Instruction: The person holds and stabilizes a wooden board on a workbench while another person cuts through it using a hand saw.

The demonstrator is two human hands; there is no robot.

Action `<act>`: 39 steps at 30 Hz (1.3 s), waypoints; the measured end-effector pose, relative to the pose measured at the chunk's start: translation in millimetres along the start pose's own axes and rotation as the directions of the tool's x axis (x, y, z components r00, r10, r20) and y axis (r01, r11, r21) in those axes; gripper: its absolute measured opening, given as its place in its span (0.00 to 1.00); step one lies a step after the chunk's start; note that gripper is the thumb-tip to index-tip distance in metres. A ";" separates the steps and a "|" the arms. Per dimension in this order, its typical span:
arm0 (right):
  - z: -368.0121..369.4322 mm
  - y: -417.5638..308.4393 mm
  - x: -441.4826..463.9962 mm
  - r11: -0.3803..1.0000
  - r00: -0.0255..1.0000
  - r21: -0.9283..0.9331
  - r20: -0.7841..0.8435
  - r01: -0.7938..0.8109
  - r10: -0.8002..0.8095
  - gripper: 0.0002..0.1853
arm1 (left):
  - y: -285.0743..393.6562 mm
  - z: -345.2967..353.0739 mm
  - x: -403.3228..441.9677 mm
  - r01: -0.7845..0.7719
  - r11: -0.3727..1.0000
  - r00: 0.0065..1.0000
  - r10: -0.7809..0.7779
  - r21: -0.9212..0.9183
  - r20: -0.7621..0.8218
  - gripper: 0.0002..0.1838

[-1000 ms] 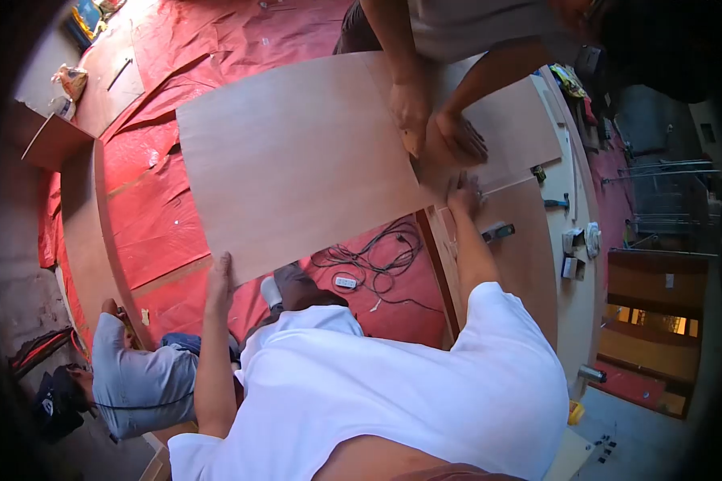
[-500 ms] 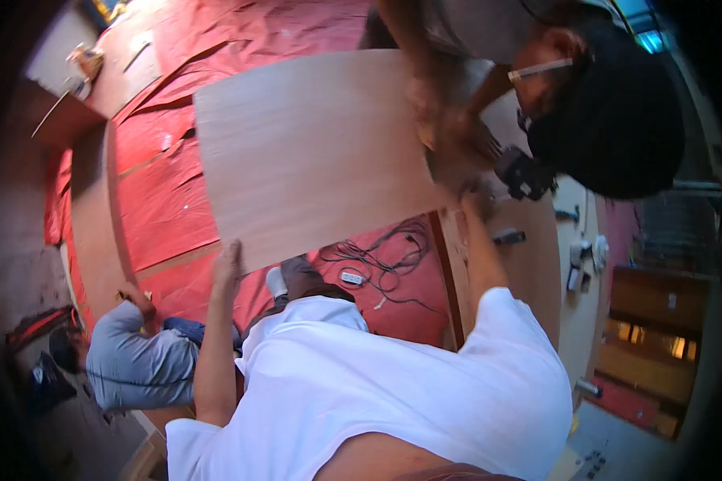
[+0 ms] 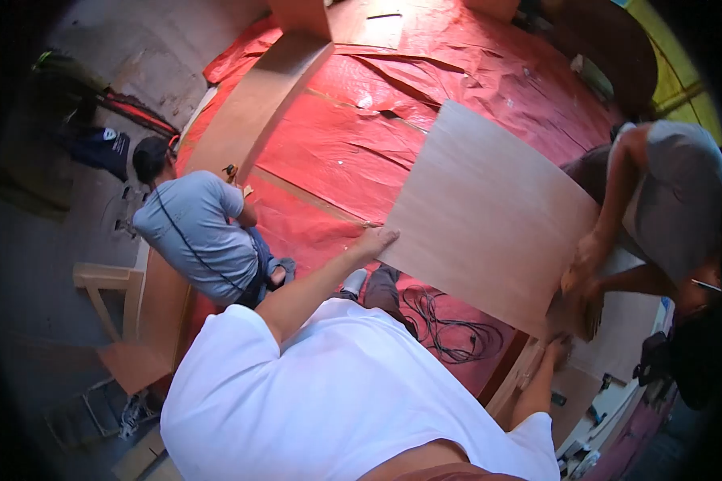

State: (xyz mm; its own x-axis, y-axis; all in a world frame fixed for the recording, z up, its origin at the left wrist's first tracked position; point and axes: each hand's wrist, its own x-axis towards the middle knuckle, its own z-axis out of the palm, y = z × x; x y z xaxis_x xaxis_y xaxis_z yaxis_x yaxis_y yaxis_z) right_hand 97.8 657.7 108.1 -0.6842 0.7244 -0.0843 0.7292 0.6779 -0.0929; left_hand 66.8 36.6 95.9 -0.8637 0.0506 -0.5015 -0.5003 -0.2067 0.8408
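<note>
A broad, thin plywood sheet (image 3: 489, 216) is held up at a slant in front of me. My left hand (image 3: 377, 240) is closed on its near left corner, thumb on the upper face. At the near right corner, my right hand (image 3: 557, 351) has its fingers curled at the sheet's edge, partly hidden. A co-worker's hands (image 3: 587, 272) are on the right edge of the same sheet, close to my right hand.
Red plastic sheeting (image 3: 321, 216) covers the floor. A coiled black cable (image 3: 457, 337) lies by my feet. To the left another person (image 3: 204, 224) crouches beside a long curved wooden panel (image 3: 257, 120). A wooden frame (image 3: 108, 280) stands further left.
My view has swung to the left, so the sheet and the right-hand co-worker appear further right. My left hand stays on the sheet's corner. The crouching person shows more fully.
</note>
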 end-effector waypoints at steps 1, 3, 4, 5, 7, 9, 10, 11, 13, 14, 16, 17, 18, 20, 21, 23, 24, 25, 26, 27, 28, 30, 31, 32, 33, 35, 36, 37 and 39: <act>2.8 -3.4 1.0 0.998 0.999 0.034 -0.004 0.044 -0.044 0.31 | 0.4 1.2 -1.7 0.029 0.999 1.000 -0.029 -0.029 -0.006 0.22; -23.1 -28.0 -22.0 0.996 0.998 0.081 0.063 -0.025 0.020 0.31 | 6.9 3.6 -3.5 0.095 0.991 0.995 -0.097 -0.093 -0.016 0.22; -35.3 -42.0 -33.6 0.993 0.994 0.101 0.100 -0.062 0.052 0.31 | 11.0 4.6 -5.4 0.106 0.992 0.994 -0.108 -0.071 -0.018 0.22; -26.3 -39.4 -25.5 0.999 0.997 0.040 0.070 -0.032 0.029 0.31 | 15.4 5.0 -6.6 0.117 0.992 0.993 -0.118 -0.048 -0.019 0.22; -2.5 -16.2 -2.0 1.000 1.000 -0.025 0.011 0.007 -0.007 0.30 | 16.3 3.9 -3.9 0.126 0.991 0.992 -0.126 -0.036 -0.022 0.22; 6.1 -9.4 6.9 0.999 0.999 0.033 -0.048 0.017 -0.016 0.30 | 14.1 2.3 -2.2 0.109 0.993 0.994 -0.110 -0.053 -0.020 0.22; 6.9 -9.1 8.6 0.995 0.997 0.094 -0.080 0.016 -0.008 0.30 | 15.2 1.1 -3.0 0.097 0.995 0.995 -0.097 -0.025 -0.011 0.22; 6.1 -7.2 11.0 0.999 0.998 0.042 -0.054 -0.008 0.011 0.30 | 16.0 0.8 -3.4 0.084 0.996 0.996 -0.084 0.003 -0.001 0.23; -31.5 -41.0 -23.6 0.997 0.998 -0.058 -0.011 -0.058 0.057 0.29 | 20.2 1.6 -7.8 0.068 0.998 0.998 -0.068 0.009 0.012 0.23; -31.7 -40.6 -22.8 0.996 0.998 -0.071 -0.008 -0.056 0.055 0.30 | 22.3 2.8 -9.1 0.068 0.998 0.998 -0.068 -0.014 0.016 0.23; -28.9 -36.5 -22.1 0.994 0.998 -0.089 -0.005 -0.056 0.056 0.31 | 20.0 4.6 -7.2 0.061 0.998 0.998 -0.060 -0.036 0.015 0.23; -29.4 -36.7 -22.9 0.994 0.998 -0.088 -0.014 -0.060 0.059 0.31 | 15.2 4.4 -3.7 0.058 0.998 0.998 -0.057 -0.037 0.012 0.23; -31.0 -38.5 -27.0 0.994 0.998 -0.086 -0.025 -0.065 0.063 0.31 | 10.7 3.9 -0.2 0.053 0.998 0.999 -0.052 -0.037 0.010 0.23; -32.4 -39.8 -26.2 0.993 0.996 -0.080 -0.026 -0.092 0.090 0.31 | 4.5 0.3 5.6 0.046 0.999 0.999 -0.046 -0.016 0.005 0.23; -31.2 -38.2 -20.6 0.990 0.993 -0.079 -0.016 -0.114 0.113 0.31 | 4.3 -0.9 7.3 0.044 0.999 0.999 -0.044 -0.006 0.003 0.23; -20.9 -26.5 -6.3 0.988 0.993 -0.097 -0.019 -0.119 0.117 0.30 | 10.1 1.4 4.9 0.088 0.995 0.996 -0.089 -0.039 -0.009 0.23; -11.3 -18.5 0.7 0.988 0.995 -0.114 -0.032 -0.102 0.099 0.30 | 12.3 1.5 3.1 0.107 0.993 0.994 -0.108 -0.054 -0.013 0.23; -7.7 -14.6 3.8 0.988 0.996 -0.130 -0.045 -0.087 0.081 0.30 | 11.3 1.1 3.2 0.103 0.993 0.995 -0.103 -0.054 -0.004 0.23; -5.2 -10.3 6.8 0.990 0.996 -0.118 -0.041 -0.080 0.076 0.30 | 10.0 -0.1 3.0 0.097 0.994 0.995 -0.097 -0.052 0.005 0.23; -6.6 -13.0 3.7 0.992 0.997 -0.103 -0.038 -0.072 0.069 0.30 | 6.6 -1.1 4.5 0.089 0.995 0.996 -0.089 -0.050 0.013 0.23; -7.6 -14.7 0.0 0.994 0.998 -0.091 -0.033 -0.064 0.061 0.29 | 2.2 -0.4 5.6 0.080 0.994 0.997 -0.079 -0.073 0.022 0.23; -16.6 -27.2 -16.0 0.986 0.994 -0.137 -0.064 -0.092 0.084 0.29 | -3.6 -1.0 8.9 0.063 0.991 0.998 -0.059 -0.121 0.036 0.23; -21.5 -32.5 -21.9 0.981 0.993 -0.160 -0.079 -0.105 0.093 0.29 | -4.5 -2.2 9.3 0.058 0.995 0.998 -0.056 -0.085 0.030 0.23; -24.2 -33.8 -21.6 0.984 0.992 -0.136 -0.054 -0.117 0.111 0.29 | -5.0 -2.9 10.1 0.056 0.997 0.998 -0.055 -0.051 0.023 0.23; -26.0 -35.2 -20.8 0.985 0.992 -0.112 -0.028 -0.129 0.127 0.30 | -2.0 -2.4 8.8 0.054 0.998 0.998 -0.054 -0.017 0.014 0.23; -19.8 -26.2 -11.8 0.989 0.994 -0.106 -0.025 -0.105 0.103 0.30 | 2.7 0.4 5.3 0.087 0.995 0.996 -0.088 -0.056 -0.004 0.23; -10.1 -15.0 0.8 0.989 0.997 -0.126 -0.048 -0.071 0.065 0.31 | 7.9 1.6 4.4 0.104 0.992 0.994 -0.105 -0.077 -0.012 0.23; -5.8 -12.9 6.6 0.989 0.997 -0.145 -0.071 -0.038 0.028 0.32 | 6.4 0.8 7.4 0.104 0.991 0.994 -0.106 -0.083 -0.020 0.22; 2.3 -13.2 12.9 0.987 0.988 -0.138 -0.139 -0.085 0.066 0.32 | 1.0 -2.0 16.7 0.097 0.991 0.995 -0.099 -0.088 -0.027 0.22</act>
State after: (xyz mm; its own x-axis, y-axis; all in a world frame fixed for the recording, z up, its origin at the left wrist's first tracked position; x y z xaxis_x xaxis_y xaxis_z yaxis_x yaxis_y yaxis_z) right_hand 79.3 657.8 106.0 -0.6267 0.7777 0.0489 0.7792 0.6246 0.0521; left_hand 52.1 35.3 88.0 -0.8078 0.0446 -0.5878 -0.5741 -0.2861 0.7672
